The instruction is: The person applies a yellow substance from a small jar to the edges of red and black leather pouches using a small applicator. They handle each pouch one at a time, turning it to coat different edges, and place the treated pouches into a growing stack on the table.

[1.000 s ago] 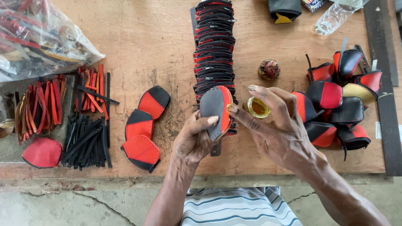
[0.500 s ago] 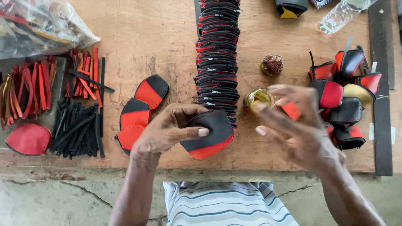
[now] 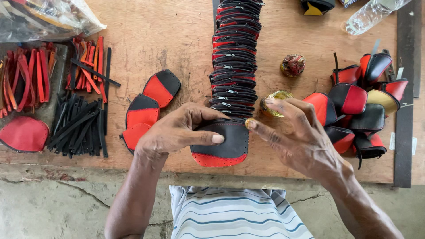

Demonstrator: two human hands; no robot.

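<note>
Left hand (image 3: 177, 132) pinches a black-and-red leather piece (image 3: 221, 144) flat at the frame's lower centre, thumb on top. Right hand (image 3: 301, 137) hovers open just beside it, one yellow-smeared fingertip (image 3: 250, 124) at the piece's upper right corner (touching, it seems). A small yellow tin (image 3: 276, 98) sits just above, beside the long stack of zippered pieces (image 3: 234, 57).

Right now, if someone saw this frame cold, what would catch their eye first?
The two hands at the centre: the left hand pinches a black-and-red stitched leather piece at the wooden table's near edge, and the right hand touches its top with a yellowish-smeared fingertip. Behind them a long overlapping row of black-and-red zippered pieces runs up the middle, with a small open gold tin beside it.
</note>
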